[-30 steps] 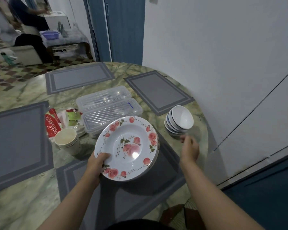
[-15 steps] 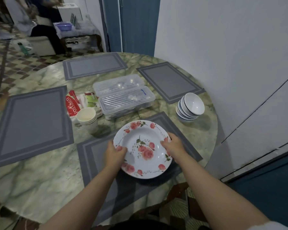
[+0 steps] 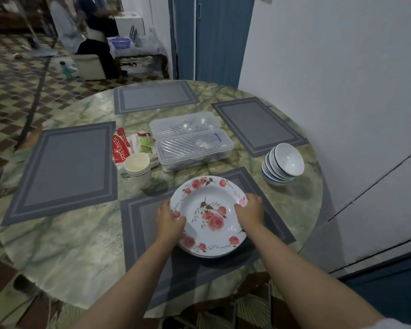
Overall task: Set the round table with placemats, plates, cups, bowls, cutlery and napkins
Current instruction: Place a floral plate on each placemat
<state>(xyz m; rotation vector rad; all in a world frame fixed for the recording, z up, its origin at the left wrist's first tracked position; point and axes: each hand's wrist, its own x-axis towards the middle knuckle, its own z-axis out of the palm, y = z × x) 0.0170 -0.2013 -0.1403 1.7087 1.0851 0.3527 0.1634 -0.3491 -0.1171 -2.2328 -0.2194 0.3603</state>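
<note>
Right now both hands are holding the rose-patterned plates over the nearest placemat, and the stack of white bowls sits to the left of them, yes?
Nearly. In the head view the left hand and right hand do grip the rose-patterned plates over the nearest placemat, but the stack of white bowls sits to the right of them, towards the wall, not to the left.

Readable text, as I am looking down over my desk (image 3: 64, 245):

1. Red napkin packet (image 3: 119, 148), lying beside the paper cups: white capitals are reading "PREMIER", running up the packet's length.
2. Green packet (image 3: 147, 144), just right of the red one: small white lettering is showing, too blurred for me to read.

I am finding no other legible text.
</note>
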